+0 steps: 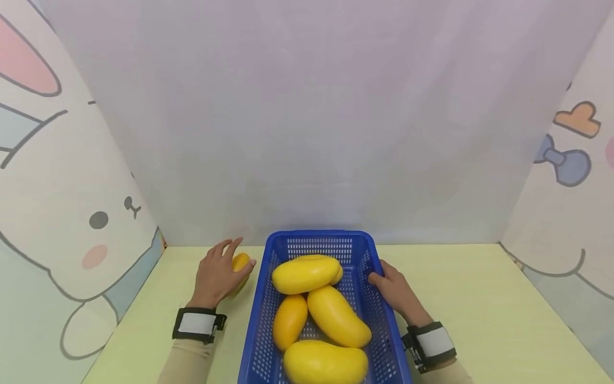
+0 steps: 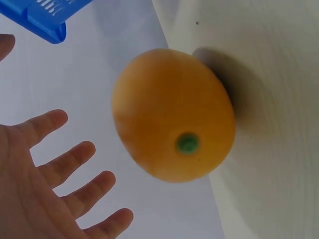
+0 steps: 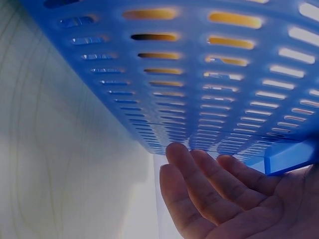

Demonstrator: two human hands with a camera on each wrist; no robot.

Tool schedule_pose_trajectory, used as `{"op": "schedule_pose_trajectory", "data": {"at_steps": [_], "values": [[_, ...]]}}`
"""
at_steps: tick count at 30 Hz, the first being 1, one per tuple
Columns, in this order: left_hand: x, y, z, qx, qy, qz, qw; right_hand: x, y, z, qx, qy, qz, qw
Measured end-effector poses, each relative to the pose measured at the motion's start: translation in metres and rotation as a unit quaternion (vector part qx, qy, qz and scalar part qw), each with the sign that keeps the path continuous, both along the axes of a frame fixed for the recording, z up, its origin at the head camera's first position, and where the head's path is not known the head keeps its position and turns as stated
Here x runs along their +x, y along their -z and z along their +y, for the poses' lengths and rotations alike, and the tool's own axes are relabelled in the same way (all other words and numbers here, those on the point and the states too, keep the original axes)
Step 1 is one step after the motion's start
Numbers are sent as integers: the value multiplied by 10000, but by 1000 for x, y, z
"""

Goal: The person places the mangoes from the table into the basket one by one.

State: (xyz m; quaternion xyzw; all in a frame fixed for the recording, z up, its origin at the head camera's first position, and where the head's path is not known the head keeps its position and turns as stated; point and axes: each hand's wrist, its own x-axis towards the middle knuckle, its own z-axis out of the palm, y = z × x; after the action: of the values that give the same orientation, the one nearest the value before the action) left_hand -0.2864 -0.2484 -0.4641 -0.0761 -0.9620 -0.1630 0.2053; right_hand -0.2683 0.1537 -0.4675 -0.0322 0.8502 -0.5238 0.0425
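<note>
A yellow-orange mango (image 1: pixel 241 261) lies on the table left of the blue basket (image 1: pixel 255 325). Over it is my left hand (image 1: pixel 217 274), fingers spread and thumb reaching across its near side. The left wrist view shows the mango (image 2: pixel 172 114) end-on with a green stem nub, a gap between it and the spread fingers (image 2: pixel 75 159). My right hand (image 1: pixel 397 290) grips the basket's right rim, thumb over the inside. Its other fingers (image 3: pixel 199 184) lie along the outer slotted wall (image 3: pixel 169 94). Several yellow mangoes, one of them more orange (image 1: pixel 290 322), lie inside the basket.
The pale yellow table (image 1: pixel 460 298) extends on both sides of the basket. A plain light curtain-like backdrop (image 1: pixel 326 133) rises behind it. Side panels with cartoon drawings (image 1: pixel 62 229) stand left and right.
</note>
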Motion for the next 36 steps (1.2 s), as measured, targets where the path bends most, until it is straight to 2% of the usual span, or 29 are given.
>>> {"op": "schedule_pose_trajectory", "data": {"at_steps": [4, 12, 21, 36], "values": [[-2, 2, -3, -6, -71, -114, 9999, 1, -1, -1, 0, 30, 0, 10000], [-5, 11, -7, 5, -47, -621, 9981, 4, 0, -3, -12, -13, 32, 10000], [-11, 17, -6, -56, 7, -700, 9975, 2, 1, -1, 79, 39, 172, 9998], [-16, 27, -7, 71, -26, -1084, 9941, 2, 0, -1, 32, 0, 135, 9999]]}}
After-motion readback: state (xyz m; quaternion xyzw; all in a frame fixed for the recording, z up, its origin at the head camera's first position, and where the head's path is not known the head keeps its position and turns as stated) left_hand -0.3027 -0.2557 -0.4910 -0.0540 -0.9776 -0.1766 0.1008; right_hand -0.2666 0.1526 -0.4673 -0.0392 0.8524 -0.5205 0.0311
